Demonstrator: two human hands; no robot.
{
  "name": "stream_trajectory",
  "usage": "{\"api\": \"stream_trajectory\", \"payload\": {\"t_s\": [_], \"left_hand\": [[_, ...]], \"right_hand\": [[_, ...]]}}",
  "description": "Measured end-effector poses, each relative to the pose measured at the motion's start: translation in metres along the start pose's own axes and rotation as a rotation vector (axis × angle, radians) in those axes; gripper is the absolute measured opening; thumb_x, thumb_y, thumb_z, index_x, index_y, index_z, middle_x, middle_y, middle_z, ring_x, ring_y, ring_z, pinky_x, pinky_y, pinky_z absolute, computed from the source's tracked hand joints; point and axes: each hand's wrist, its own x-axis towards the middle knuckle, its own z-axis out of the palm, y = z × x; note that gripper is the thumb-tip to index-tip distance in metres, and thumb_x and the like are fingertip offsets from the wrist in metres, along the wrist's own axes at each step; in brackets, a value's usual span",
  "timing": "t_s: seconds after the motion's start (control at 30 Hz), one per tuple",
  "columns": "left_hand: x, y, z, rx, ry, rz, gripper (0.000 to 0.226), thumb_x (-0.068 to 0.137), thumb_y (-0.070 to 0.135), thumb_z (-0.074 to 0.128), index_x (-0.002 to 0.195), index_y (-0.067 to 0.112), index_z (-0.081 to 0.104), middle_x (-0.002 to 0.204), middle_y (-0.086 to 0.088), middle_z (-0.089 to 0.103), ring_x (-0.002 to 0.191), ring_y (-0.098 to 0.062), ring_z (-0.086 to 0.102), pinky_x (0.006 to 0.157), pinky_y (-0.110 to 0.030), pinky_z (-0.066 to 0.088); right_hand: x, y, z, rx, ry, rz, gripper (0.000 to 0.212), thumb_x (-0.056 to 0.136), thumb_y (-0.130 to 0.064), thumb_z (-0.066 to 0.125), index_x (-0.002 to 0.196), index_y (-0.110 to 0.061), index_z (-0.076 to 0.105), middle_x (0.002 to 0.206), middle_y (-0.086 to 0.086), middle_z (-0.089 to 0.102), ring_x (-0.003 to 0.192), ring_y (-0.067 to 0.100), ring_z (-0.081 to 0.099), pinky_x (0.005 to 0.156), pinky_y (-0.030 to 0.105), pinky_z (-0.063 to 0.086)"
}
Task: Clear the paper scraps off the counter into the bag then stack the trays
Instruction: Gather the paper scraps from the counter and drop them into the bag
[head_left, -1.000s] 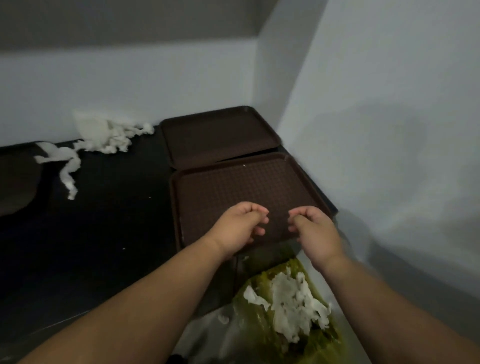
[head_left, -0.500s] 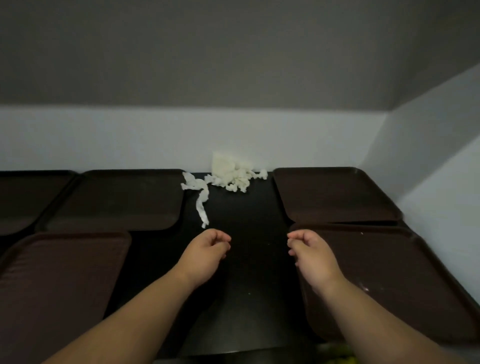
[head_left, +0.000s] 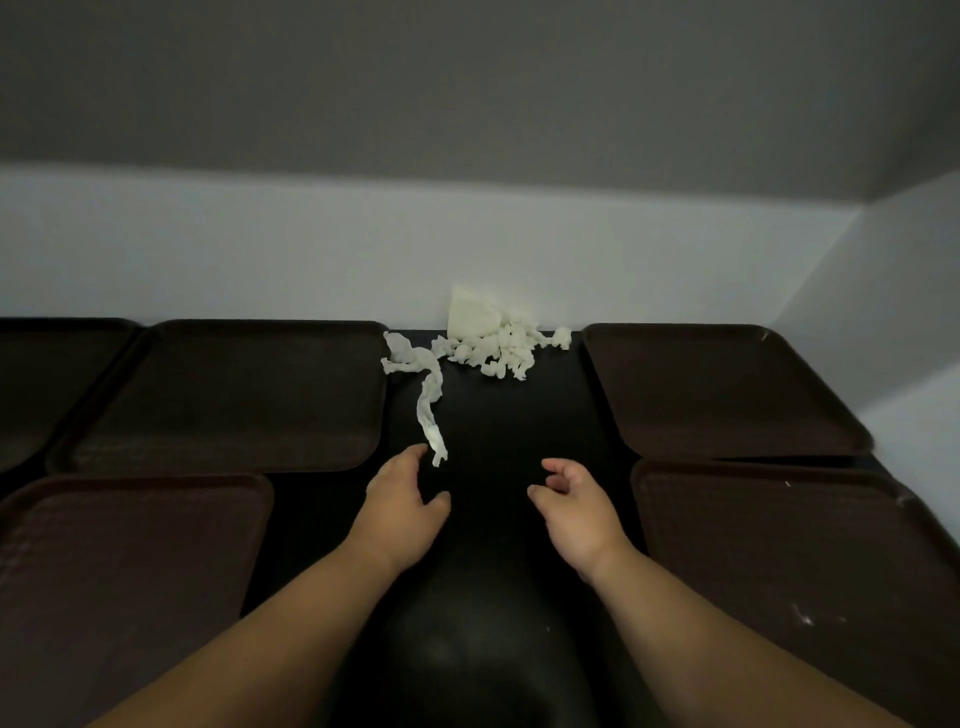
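Note:
A heap of white paper scraps (head_left: 493, 340) lies against the back wall on the black counter (head_left: 509, 426). A long twisted paper strip (head_left: 428, 405) trails from the heap toward me. My left hand (head_left: 402, 506) hovers open, its fingertips just beside the strip's near end. My right hand (head_left: 574, 506) hovers open to the right, holding nothing. Brown trays lie flat on both sides: a far left tray (head_left: 234, 395), a near left tray (head_left: 119, 571), a far right tray (head_left: 722, 389) and a near right tray (head_left: 810, 561). The bag is out of view.
Part of another brown tray (head_left: 41, 379) shows at the far left edge. A white wall (head_left: 311, 249) backs the counter and a side wall (head_left: 914, 312) closes it on the right. A few small white crumbs lie on the near right tray.
The view swung from the green bag and right trays to the counter's middle. Both hands moved forward toward the scraps and their fingers spread open.

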Motion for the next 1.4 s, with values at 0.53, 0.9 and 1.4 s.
{"api": "stream_trajectory", "payload": {"t_s": [0.53, 0.9, 1.4], "left_hand": [[0.141, -0.007, 0.056, 0.654, 0.118, 0.129, 0.09, 0.099, 0.063, 0.031, 0.15, 0.023, -0.032, 0.152, -0.017, -0.045, 0.143, -0.035, -0.039, 0.123, -0.051, -0.013], [0.216, 0.003, 0.061, 0.499, 0.303, 0.093, 0.064, 0.097, 0.045, 0.049, 0.152, 0.016, 0.033, 0.145, -0.013, 0.048, 0.132, -0.033, 0.042, 0.108, -0.051, 0.036], [0.219, 0.0, 0.062, 0.209, 0.461, 0.199, 0.014, 0.087, 0.009, 0.056, 0.1, 0.011, 0.057, 0.09, 0.001, 0.049, 0.083, -0.018, 0.046, 0.072, -0.04, 0.046]], "right_hand": [[0.134, 0.005, 0.018, -0.622, 0.087, -0.258, 0.081, 0.093, -0.049, 0.059, 0.157, -0.025, 0.015, 0.158, 0.002, 0.025, 0.146, 0.021, 0.021, 0.118, 0.039, 0.022], [0.183, -0.002, 0.021, -0.55, 0.091, -0.3, 0.086, 0.089, -0.041, 0.059, 0.158, -0.019, 0.012, 0.166, 0.004, 0.01, 0.151, 0.019, 0.011, 0.121, 0.039, 0.011], [0.308, -0.048, 0.008, -0.506, 0.298, -0.15, 0.084, 0.09, -0.001, 0.047, 0.16, -0.029, 0.011, 0.168, 0.005, -0.001, 0.137, 0.032, 0.041, 0.115, 0.043, 0.033]]}}
